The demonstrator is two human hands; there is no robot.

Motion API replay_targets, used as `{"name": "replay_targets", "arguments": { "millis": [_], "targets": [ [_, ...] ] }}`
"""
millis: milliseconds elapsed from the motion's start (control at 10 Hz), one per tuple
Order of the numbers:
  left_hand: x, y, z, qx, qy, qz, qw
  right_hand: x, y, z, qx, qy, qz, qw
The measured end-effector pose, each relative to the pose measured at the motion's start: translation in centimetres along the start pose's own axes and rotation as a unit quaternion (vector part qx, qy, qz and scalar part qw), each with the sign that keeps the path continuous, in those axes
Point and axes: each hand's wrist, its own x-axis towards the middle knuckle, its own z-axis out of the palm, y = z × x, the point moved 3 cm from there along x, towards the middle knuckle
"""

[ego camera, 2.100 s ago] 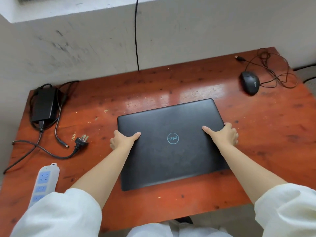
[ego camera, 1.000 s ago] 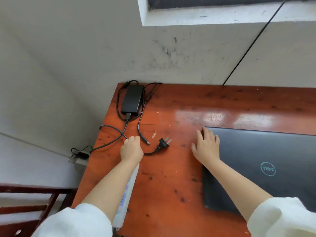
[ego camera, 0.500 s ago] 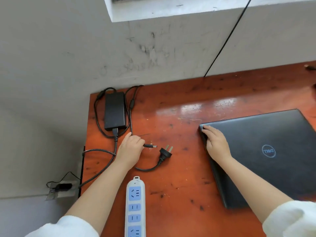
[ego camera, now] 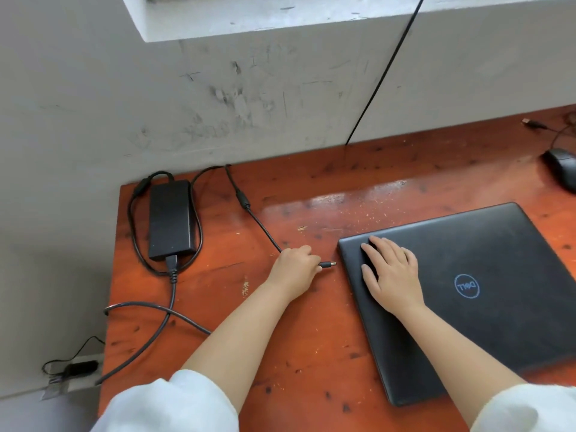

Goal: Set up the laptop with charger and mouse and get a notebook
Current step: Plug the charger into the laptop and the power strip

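Note:
A closed black laptop point(ego camera: 486, 275) lies on the red-brown wooden table point(ego camera: 311, 353). My right hand point(ego camera: 391, 272) rests flat on the lid near its left edge. My left hand point(ego camera: 294, 268) pinches the charger's thin cable, and its round plug point(ego camera: 328, 264) points at the laptop's left side, a short gap away. The black charger brick point(ego camera: 170, 219) sits at the table's back left with cable looped around it. A black wired mouse point(ego camera: 562, 171) lies at the far right, partly cut off.
A grey scuffed wall stands right behind the table, with a black wire point(ego camera: 383, 73) running down it. The charger's thick mains cable point(ego camera: 149, 325) trails over the left edge. A socket box point(ego camera: 74, 369) sits on the floor at lower left. The mouse's USB plug point(ego camera: 530, 122) lies at the back right.
My left hand has carried the charger plug to the right, from near the brick to just beside the laptop's left edge. My right hand has slid further onto the lid.

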Motion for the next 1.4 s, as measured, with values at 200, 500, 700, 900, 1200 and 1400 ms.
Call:
{"name": "replay_targets", "arguments": {
  "millis": [200, 500, 700, 900, 1200, 1400],
  "targets": [
    [0.9, 0.8, 0.6, -0.013, 0.007, -0.023, 1.000, 0.2, 0.1, 0.0, 0.009, 0.013, -0.007, 1.000],
    [-1.2, 0.3, -0.3, -0.043, 0.013, -0.067, 0.997, 0.3, 0.4, 0.0, 0.017, 0.018, -0.013, 1.000],
    [-2.6, 0.8, -0.8, -0.033, 0.002, -0.068, 0.997, 0.1, 0.3, 0.0, 0.018, 0.015, -0.015, 1.000],
    [-0.3, 1.7, 0.2, -0.091, -0.030, -0.087, 0.992, 0.1, 0.3, -0.1, 0.023, 0.023, -0.016, 0.999],
    [0.1, 1.5, 1.2, -0.126, -0.013, -0.098, 0.987, 0.2, 0.4, 0.1, 0.026, 0.026, -0.021, 0.999],
    [0.2, 1.4, 1.1, -0.124, 0.004, -0.105, 0.987, 0.2, 0.5, 0.2, 0.023, 0.024, -0.022, 0.999]
  ]
}}
